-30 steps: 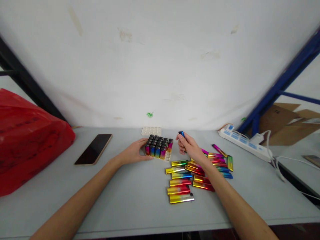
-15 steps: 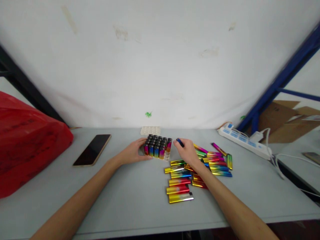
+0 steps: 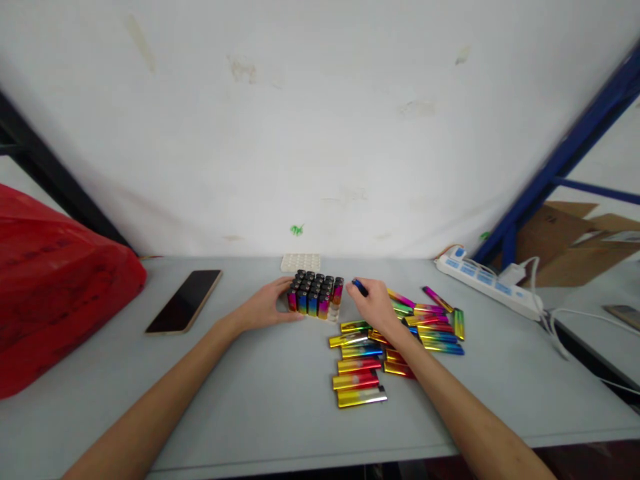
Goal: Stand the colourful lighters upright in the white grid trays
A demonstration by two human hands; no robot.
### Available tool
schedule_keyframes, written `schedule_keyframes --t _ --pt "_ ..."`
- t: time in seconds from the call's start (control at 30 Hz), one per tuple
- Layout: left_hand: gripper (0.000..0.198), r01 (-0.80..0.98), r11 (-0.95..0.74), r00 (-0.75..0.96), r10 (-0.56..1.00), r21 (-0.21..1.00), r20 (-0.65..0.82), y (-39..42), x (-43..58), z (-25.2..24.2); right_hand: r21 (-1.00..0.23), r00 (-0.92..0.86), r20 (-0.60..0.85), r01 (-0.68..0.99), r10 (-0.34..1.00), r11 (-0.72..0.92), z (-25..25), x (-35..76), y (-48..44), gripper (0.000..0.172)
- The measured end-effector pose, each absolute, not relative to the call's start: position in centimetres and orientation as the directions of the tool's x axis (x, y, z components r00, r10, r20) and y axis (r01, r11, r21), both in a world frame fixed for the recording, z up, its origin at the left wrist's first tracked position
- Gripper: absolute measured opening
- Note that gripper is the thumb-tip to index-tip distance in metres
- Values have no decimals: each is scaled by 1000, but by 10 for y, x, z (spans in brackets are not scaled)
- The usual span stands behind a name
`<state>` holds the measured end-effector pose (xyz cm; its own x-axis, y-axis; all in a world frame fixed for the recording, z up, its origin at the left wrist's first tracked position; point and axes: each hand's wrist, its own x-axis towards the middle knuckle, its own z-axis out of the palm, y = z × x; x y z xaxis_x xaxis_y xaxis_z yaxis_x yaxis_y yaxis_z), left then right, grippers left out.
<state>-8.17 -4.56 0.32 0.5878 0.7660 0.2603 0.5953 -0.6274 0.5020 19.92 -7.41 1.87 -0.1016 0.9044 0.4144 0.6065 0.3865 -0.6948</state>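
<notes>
Upright lighters [image 3: 313, 303] with black tops and shiny multicoloured bodies stand in rows in a pale tray [image 3: 334, 317], whose front right corner has bare slots. My left hand [image 3: 267, 305] grips the left side of this block, thumb in front and fingers behind. Just right of the block, my right hand [image 3: 374, 303] is closed around a lighter [image 3: 360, 287]; a dark blue end sticks out toward the upper left, and the rest is hidden in the fingers. Loose metallic lighters [image 3: 362, 397] in yellow, red, blue and pink lie below and around my right forearm.
A second pale tray [image 3: 301, 262] lies against the wall behind the block. To the left are a phone [image 3: 184, 301] and a red bag [image 3: 60, 287]. A white power strip [image 3: 490, 283] with cables sits at right, near a blue metal frame [image 3: 560, 157] and a cardboard box [image 3: 565, 240].
Almost nothing differs. My right hand and the lighter in it have shifted very slightly; my left hand stays on the block.
</notes>
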Motion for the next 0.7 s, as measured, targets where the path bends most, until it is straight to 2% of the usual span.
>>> schedule_keyframes --t 0.2,0.33,0.6,0.7 --pt "77 605 -619 588 771 500 244 -44 -82 1 -690 -110 414 610 904 391 19 199 -74 44" --pt "75 597 -617 589 771 513 242 -46 -82 3 -677 -208 407 585 890 446 27 205 -80 33" --pt "73 589 -625 590 766 512 256 -48 -80 6 -463 -449 471 606 759 647 43 218 -84 27" --pt "72 579 -634 597 758 513 262 -47 -81 6 -485 -461 443 598 769 638 41 218 -83 29"
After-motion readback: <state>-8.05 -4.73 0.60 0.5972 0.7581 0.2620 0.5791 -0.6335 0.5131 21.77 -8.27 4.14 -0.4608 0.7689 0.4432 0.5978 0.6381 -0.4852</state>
